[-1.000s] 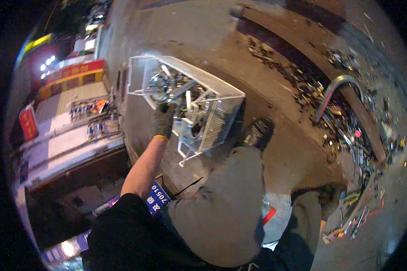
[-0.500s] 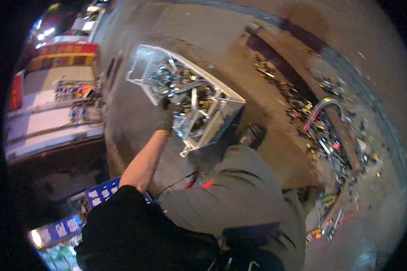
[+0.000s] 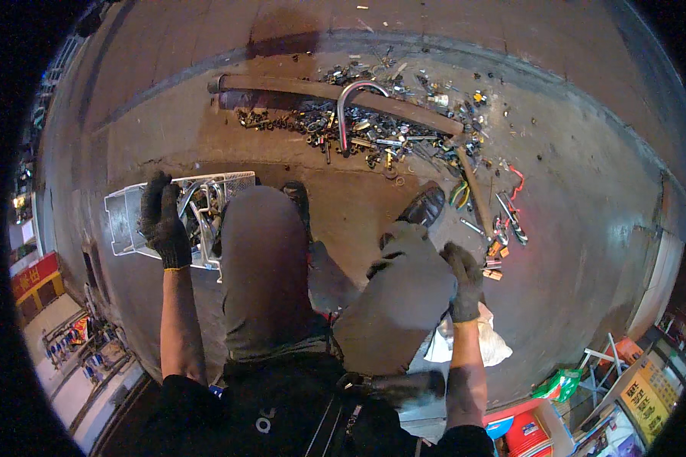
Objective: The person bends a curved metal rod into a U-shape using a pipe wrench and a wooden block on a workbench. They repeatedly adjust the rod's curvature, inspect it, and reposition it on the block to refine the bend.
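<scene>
My left hand, in a dark knitted glove, is over the left part of a white basket beside my left leg. Its fingers point up and stand apart, with nothing seen between them. Shiny metal fittings and bent metal pieces fill the basket; my hand and knee hide part of them. My right hand, in a matching glove, is beside my right knee, fingers stretched forward and holding nothing visible. Just behind it lies a white bag on the floor.
Ahead lies a long brown bar amid scattered metal parts, with a curved metal pipe across it. A wooden handle, pliers and a red cord lie right. A red box stands behind right.
The view has swung right, bringing the scattered parts ahead and my right hand into sight. My left hand has drawn out from among the basket's fittings and risen over it.
</scene>
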`<move>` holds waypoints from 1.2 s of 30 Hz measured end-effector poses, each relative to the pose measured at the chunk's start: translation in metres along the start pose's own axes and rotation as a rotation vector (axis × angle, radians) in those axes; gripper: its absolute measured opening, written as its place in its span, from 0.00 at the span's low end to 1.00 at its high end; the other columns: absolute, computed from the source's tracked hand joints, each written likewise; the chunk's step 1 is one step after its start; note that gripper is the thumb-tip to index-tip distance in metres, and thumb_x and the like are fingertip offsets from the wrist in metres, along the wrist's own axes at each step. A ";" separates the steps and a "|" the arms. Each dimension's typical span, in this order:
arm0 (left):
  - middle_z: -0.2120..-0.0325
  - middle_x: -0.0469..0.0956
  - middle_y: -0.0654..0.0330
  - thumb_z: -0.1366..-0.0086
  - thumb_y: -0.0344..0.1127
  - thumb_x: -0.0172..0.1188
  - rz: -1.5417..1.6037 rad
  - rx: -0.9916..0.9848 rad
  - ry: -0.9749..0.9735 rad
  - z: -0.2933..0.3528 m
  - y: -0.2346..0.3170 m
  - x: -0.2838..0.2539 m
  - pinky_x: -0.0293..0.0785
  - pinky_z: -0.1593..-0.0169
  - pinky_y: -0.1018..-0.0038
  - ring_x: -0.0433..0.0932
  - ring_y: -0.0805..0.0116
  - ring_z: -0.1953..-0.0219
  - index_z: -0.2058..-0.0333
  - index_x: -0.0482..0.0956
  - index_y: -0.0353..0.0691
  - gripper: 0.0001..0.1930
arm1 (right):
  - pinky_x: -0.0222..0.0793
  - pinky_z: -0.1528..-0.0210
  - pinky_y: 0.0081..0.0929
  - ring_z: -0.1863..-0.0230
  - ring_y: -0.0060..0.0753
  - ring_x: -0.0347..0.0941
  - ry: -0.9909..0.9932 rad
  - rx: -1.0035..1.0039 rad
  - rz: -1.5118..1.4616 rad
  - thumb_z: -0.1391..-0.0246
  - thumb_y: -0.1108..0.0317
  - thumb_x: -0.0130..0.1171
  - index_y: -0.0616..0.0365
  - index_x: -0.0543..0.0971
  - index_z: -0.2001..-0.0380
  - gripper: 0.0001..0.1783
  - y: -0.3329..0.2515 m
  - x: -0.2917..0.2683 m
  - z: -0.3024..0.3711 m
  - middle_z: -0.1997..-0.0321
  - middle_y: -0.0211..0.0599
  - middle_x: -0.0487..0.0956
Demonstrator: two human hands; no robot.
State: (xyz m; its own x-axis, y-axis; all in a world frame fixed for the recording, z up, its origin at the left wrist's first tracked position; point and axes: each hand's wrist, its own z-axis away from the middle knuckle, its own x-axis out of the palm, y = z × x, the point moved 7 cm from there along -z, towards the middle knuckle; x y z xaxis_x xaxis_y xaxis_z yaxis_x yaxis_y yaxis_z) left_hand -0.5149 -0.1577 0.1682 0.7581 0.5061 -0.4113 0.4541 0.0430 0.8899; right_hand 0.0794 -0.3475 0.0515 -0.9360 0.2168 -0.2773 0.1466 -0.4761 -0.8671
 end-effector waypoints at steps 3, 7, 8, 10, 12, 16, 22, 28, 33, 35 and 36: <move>0.49 0.83 0.55 0.27 0.30 0.59 0.026 0.028 -0.004 0.008 0.028 0.004 0.79 0.46 0.68 0.81 0.66 0.52 0.43 0.80 0.31 0.17 | 0.75 0.48 0.31 0.50 0.33 0.78 -0.140 -0.281 0.308 0.34 0.74 0.54 0.64 0.78 0.42 0.18 0.003 -0.033 0.081 0.50 0.40 0.81; 0.50 0.83 0.54 0.27 0.32 0.58 0.046 -0.012 0.011 0.014 0.042 0.002 0.79 0.48 0.69 0.81 0.67 0.53 0.43 0.80 0.31 0.17 | 0.73 0.41 0.31 0.41 0.33 0.73 -0.273 0.194 -0.504 0.29 0.66 0.51 0.61 0.73 0.36 0.22 0.070 -0.036 0.193 0.42 0.33 0.78; 0.48 0.82 0.54 0.26 0.32 0.58 0.058 -0.022 0.007 0.016 0.044 0.002 0.78 0.45 0.68 0.81 0.65 0.51 0.42 0.79 0.31 0.17 | 0.73 0.40 0.32 0.40 0.33 0.73 -0.192 0.249 -0.310 0.28 0.61 0.50 0.61 0.72 0.34 0.24 0.088 -0.034 0.211 0.41 0.33 0.78; 0.45 0.81 0.52 0.26 0.32 0.58 0.114 -0.091 0.006 0.018 0.043 0.000 0.77 0.39 0.65 0.80 0.61 0.46 0.41 0.77 0.31 0.18 | 0.68 0.35 0.36 0.37 0.32 0.71 -0.016 0.462 -0.444 0.27 0.50 0.50 0.60 0.71 0.33 0.30 0.120 -0.019 0.247 0.37 0.33 0.77; 0.47 0.81 0.52 0.26 0.32 0.58 0.178 -0.102 -0.034 0.018 0.047 0.001 0.76 0.39 0.64 0.79 0.61 0.45 0.40 0.76 0.32 0.19 | 0.61 0.29 0.35 0.33 0.32 0.67 0.032 0.452 -0.724 0.28 0.40 0.50 0.62 0.72 0.34 0.37 0.132 0.006 0.264 0.34 0.35 0.75; 0.48 0.81 0.53 0.25 0.32 0.57 0.246 -0.038 -0.062 0.017 0.061 -0.001 0.77 0.43 0.67 0.81 0.63 0.49 0.40 0.77 0.33 0.18 | 0.71 0.44 0.37 0.45 0.31 0.73 0.057 0.459 -0.466 0.29 0.39 0.50 0.62 0.75 0.40 0.35 0.139 0.006 0.267 0.44 0.38 0.79; 0.49 0.81 0.54 0.25 0.33 0.56 0.225 -0.114 -0.051 0.025 0.053 -0.024 0.78 0.47 0.68 0.81 0.66 0.52 0.41 0.78 0.34 0.17 | 0.73 0.40 0.37 0.43 0.35 0.76 -0.296 0.677 -0.275 0.27 0.36 0.41 0.59 0.75 0.36 0.37 0.096 -0.029 0.272 0.40 0.41 0.80; 0.49 0.81 0.54 0.26 0.34 0.57 0.150 -0.153 -0.013 0.041 0.000 -0.067 0.81 0.50 0.70 0.82 0.66 0.53 0.41 0.77 0.31 0.19 | 0.65 0.28 0.42 0.34 0.37 0.71 -0.210 0.870 -0.932 0.25 0.45 0.42 0.57 0.74 0.35 0.30 0.069 -0.008 0.281 0.33 0.39 0.76; 0.47 0.80 0.52 0.26 0.34 0.56 0.274 -0.339 0.082 0.067 -0.064 -0.101 0.79 0.44 0.66 0.81 0.63 0.49 0.40 0.76 0.31 0.19 | 0.65 0.27 0.42 0.33 0.37 0.70 -0.292 0.792 -0.545 0.26 0.49 0.44 0.53 0.74 0.35 0.27 0.101 0.013 0.319 0.32 0.38 0.75; 0.47 0.80 0.52 0.26 0.33 0.57 0.236 -0.388 0.078 0.075 -0.080 -0.111 0.78 0.44 0.66 0.81 0.63 0.49 0.40 0.76 0.31 0.19 | 0.65 0.27 0.41 0.32 0.38 0.70 -0.320 0.736 -0.398 0.27 0.50 0.45 0.52 0.74 0.35 0.26 0.109 0.021 0.333 0.32 0.37 0.75; 0.47 0.80 0.52 0.26 0.33 0.57 0.238 -0.409 0.091 0.078 -0.086 -0.114 0.78 0.44 0.67 0.81 0.63 0.49 0.40 0.76 0.31 0.19 | 0.65 0.27 0.41 0.32 0.38 0.70 -0.331 0.711 -0.341 0.27 0.51 0.45 0.51 0.74 0.35 0.26 0.110 0.025 0.339 0.32 0.36 0.75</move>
State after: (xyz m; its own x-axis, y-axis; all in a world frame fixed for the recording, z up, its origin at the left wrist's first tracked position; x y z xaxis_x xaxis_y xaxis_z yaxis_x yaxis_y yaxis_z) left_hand -0.6038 -0.2863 0.1230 0.7665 0.6154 -0.1838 0.0372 0.2431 0.9693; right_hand -0.0366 -0.6829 0.0898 -0.9538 0.2384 0.1827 -0.2925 -0.8756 -0.3843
